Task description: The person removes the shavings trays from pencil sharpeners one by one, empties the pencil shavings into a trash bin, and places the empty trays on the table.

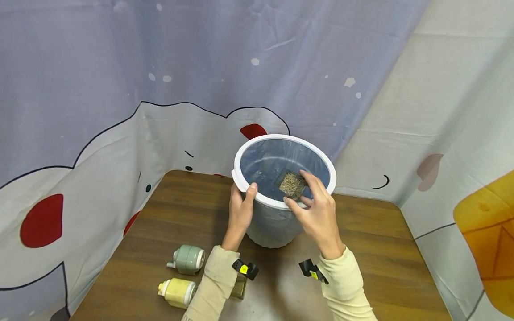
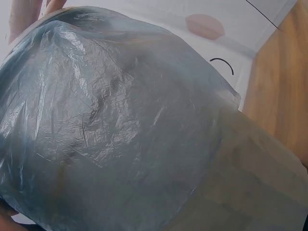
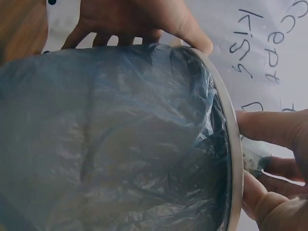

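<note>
A trash bin (image 1: 271, 225) with a white rim and a bluish plastic bag (image 2: 110, 110) lining it stands on the wooden table. At the rim's near left side, my left hand (image 1: 239, 214) holds the bin, its thumb by the rim and its fingers along the outer wall. My right hand (image 1: 321, 214) pinches a small square see-through container (image 1: 292, 185) between thumb and fingers, over the bin's mouth near the front rim. Brownish grains show in that container. In the right wrist view the rim hides part of the container (image 3: 252, 156).
Left of my left forearm, a green bottle-like cup (image 1: 188, 259) and a yellow one (image 1: 178, 292) lie on the table (image 1: 192, 196). A small olive glass-like item (image 1: 238, 287) is partly covered by my left sleeve. Printed fabric (image 1: 201, 138) hangs behind the bin.
</note>
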Demonstrator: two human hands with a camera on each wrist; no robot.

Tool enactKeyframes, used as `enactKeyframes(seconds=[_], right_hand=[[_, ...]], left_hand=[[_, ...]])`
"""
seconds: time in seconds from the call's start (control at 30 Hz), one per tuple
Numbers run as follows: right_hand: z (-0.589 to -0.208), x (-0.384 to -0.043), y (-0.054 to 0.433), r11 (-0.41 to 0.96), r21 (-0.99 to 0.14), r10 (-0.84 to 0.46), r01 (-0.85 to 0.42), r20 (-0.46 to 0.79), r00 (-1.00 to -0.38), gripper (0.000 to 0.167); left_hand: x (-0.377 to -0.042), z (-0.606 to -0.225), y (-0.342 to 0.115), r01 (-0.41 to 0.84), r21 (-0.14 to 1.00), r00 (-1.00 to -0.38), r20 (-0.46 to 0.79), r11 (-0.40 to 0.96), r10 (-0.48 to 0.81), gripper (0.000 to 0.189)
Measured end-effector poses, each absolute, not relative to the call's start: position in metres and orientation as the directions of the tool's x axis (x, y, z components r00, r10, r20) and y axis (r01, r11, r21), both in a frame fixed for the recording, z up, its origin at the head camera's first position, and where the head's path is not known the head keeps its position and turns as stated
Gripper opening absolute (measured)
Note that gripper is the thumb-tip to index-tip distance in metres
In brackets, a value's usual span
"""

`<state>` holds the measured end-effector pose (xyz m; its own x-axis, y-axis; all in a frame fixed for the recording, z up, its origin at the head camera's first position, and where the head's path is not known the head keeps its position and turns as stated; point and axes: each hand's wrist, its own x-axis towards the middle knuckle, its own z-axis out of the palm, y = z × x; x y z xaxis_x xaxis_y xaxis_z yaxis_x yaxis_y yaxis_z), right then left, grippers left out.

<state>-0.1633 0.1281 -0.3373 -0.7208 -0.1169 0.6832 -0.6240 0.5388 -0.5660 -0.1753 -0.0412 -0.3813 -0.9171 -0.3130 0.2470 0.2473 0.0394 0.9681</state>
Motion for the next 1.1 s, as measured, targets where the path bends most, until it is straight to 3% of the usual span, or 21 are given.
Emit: enactKeyframes(seconds=[0.27, 0.57, 0.8, 1.1], right_hand=[[-0.331, -0.168, 0.127, 0.594, -0.49, -0.182, -0.638, 0.691, -0.7, 0.069], [-0.325, -0.177, 0.124, 0.642, -0.296, -0.324, -0.707, 0.731, -0.601, 0.068], [-0.32, -0.177, 0.127, 0.671, -0.236, -0.398, -0.703, 0.685, -0.61, 0.069], [-0.317, -0.178, 0.128, 0.68, -0.148, -0.459, -0.718, 0.678, -0.574, 0.065]], left_hand=[[-0.175, -0.381, -0.041, 0.257, 0.966, -0.918, 0.254, 0.029, -0.305, 0.052], [-0.175, -0.382, -0.041, 0.257, 0.966, -0.917, 0.25, 0.022, -0.311, 0.052], [-0.177, -0.384, -0.041, 0.282, 0.959, -0.911, 0.277, 0.028, -0.305, 0.052], [-0.175, -0.381, -0.041, 0.271, 0.962, -0.919, 0.268, 0.03, -0.29, 0.056]])
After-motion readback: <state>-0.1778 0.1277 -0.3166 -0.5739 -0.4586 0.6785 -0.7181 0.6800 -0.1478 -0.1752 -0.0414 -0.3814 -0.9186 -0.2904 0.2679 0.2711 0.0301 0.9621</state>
